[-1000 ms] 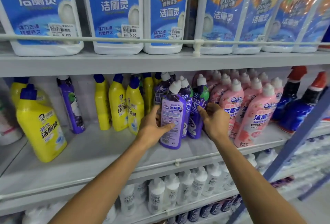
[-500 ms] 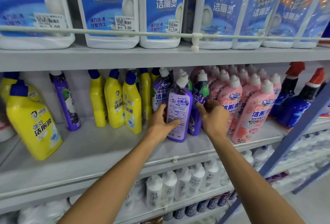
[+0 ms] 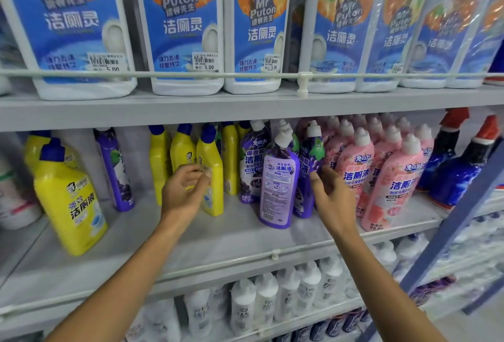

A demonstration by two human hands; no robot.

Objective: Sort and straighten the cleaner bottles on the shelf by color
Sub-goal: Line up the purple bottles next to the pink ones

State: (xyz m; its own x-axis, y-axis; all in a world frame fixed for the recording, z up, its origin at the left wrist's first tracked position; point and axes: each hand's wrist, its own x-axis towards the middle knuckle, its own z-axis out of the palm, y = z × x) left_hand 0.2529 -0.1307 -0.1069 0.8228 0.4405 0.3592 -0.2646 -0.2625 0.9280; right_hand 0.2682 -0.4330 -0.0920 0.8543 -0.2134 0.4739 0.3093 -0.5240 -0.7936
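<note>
twice over risking a topple here, by the look of it. first, leaving the lilac bottle (image 3: 277, 186) standing unsupported near the front of the middle shelf (image 3: 136, 246), leaning slightly, with neither hand gripping it; brushing it with a wrist could be sending it toward the low front rail (image 3: 275, 255) or over it. second, crowding the dark purple bottle (image 3: 306, 178) against the pink bottles (image 3: 354, 167) just beside it; pushing too hard there could be nudging the pink row out of line. also leaving a stray purple bottle (image 3: 116, 170) well off to the left, beyond the yellow bottles (image 3: 181, 150) and apart from the purple group, so probably calling for a long reach across the yellow row and risking a clip on the front one.

holding the left hand (image 3: 185, 191) in front of the yellow bottles, fingers loosely curled, thumb and fingertips close together, apparently grasping nothing; possibly grazing the front yellow bottle, though not showing clearly through the blur. extending the right hand (image 3: 331, 194) palm inward, fingers (image 3: 317, 180) straight and relaxed, reaching the side of the dark purple bottle, touching or nearly touching, not wrapping round it. angling both forearms up from below toward the middle shelf.
</note>
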